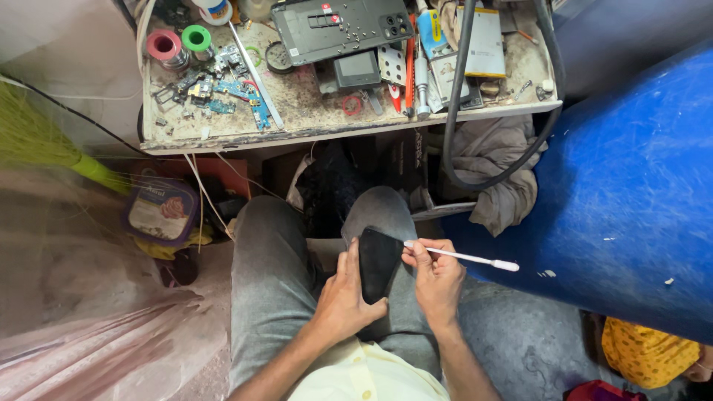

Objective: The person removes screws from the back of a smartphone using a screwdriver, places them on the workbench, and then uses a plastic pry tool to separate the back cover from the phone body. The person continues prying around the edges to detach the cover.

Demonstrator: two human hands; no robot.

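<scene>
My left hand (343, 293) wraps tight around the black phone (379, 261), resting on my knee. My right hand (437, 278) pinches a thin white stick (462, 257), its tip touching the phone's edge. The phone looks shut, so opening seems barely begun.

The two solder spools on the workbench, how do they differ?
The pink spool is wider and lies farther left; the green spool is smaller and lies beside it, nearer the circuit boards. Both stand on end with a dark centre hole facing up.
</scene>
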